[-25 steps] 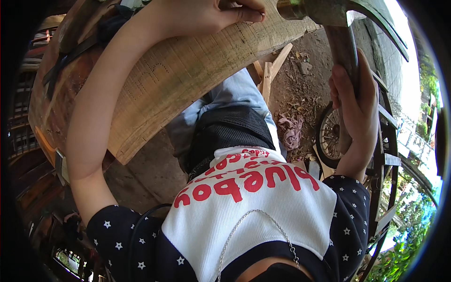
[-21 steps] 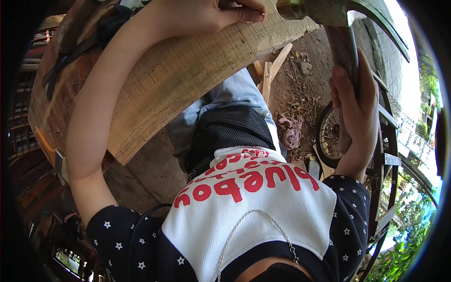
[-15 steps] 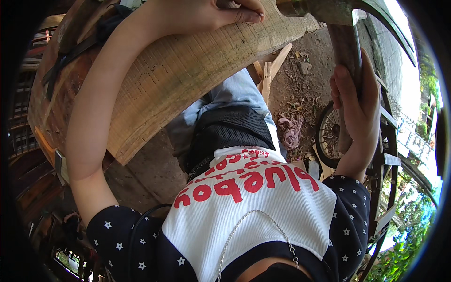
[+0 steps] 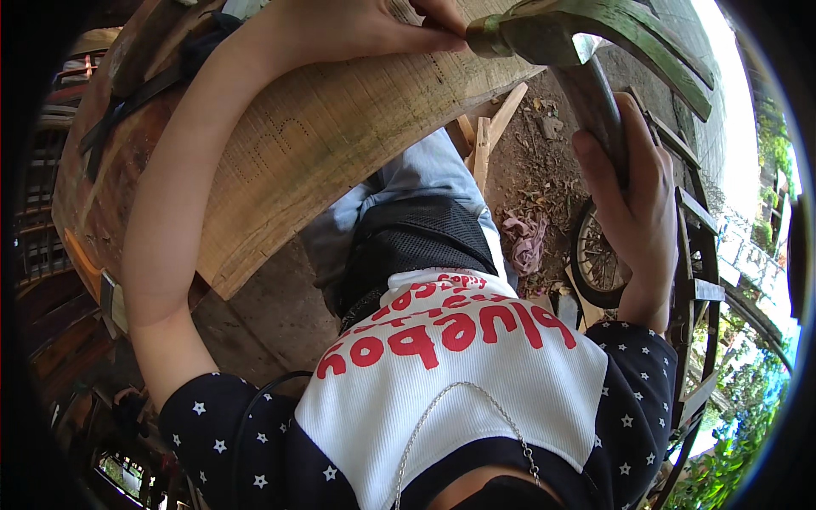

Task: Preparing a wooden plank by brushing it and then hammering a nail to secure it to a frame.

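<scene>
My right hand (image 4: 633, 208) is wrapped round the wooden handle of a claw hammer (image 4: 544, 32), below its worn metal head. The hammer's striking face is right beside the fingertips of my left hand (image 4: 365, 30), and its claw points away to the right. Thumb and fingers of that left hand are pinched together over a thick wooden plank (image 4: 314, 161); whatever they hold is too small or hidden to make out. Rows of small dotted holes mark the plank's surface in curved and straight lines.
Below the plank are wooden supports (image 4: 483, 153) and bare ground strewn with leaves. A crumpled pink cloth (image 4: 525, 242) lies there, near a spoked wheel (image 4: 595, 255). A dark strap (image 4: 144, 93) lies over the wood at the far left.
The hammer has swung left and nearer, its face now at my left fingertips. My right hand moved slightly left with it. My left hand has barely shifted.
</scene>
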A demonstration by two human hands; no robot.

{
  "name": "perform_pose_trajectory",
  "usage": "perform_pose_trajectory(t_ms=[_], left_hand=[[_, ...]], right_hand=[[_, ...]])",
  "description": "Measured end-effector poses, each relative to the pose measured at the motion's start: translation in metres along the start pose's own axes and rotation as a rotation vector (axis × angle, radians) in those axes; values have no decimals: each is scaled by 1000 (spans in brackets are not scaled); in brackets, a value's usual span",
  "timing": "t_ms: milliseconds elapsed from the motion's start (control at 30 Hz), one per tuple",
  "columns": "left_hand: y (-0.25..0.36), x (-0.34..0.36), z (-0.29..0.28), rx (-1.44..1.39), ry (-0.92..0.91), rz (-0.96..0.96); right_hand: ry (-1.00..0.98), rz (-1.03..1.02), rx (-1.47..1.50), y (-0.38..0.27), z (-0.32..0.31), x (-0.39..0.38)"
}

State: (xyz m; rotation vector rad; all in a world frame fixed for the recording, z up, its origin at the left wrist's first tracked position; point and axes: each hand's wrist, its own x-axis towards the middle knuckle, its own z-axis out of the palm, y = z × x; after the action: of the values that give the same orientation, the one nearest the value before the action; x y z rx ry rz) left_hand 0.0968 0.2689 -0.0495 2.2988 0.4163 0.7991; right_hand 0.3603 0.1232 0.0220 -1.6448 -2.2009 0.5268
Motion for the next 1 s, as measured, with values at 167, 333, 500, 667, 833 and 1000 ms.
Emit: perform_pose_trajectory(t_ms=[167,333,500,667,833,1000], left_hand=[[0,0,1,-5,12,17],[1,-1,1,16,11,28],[0,-1,2,14,25,-5],[-2,0,3,37,-9,80],[0,-2,5,-24,51,-1],[2,-4,5,-26,65,1]], right_hand=[[29,29,83,-1,-2,-1],[39,-15,78,4,1,-1],[-5,-40,0,4,1,-2],[31,28,80,6,4,0],[47,-57,53,13,3,1],[50,106,118,19,-3,-2]])
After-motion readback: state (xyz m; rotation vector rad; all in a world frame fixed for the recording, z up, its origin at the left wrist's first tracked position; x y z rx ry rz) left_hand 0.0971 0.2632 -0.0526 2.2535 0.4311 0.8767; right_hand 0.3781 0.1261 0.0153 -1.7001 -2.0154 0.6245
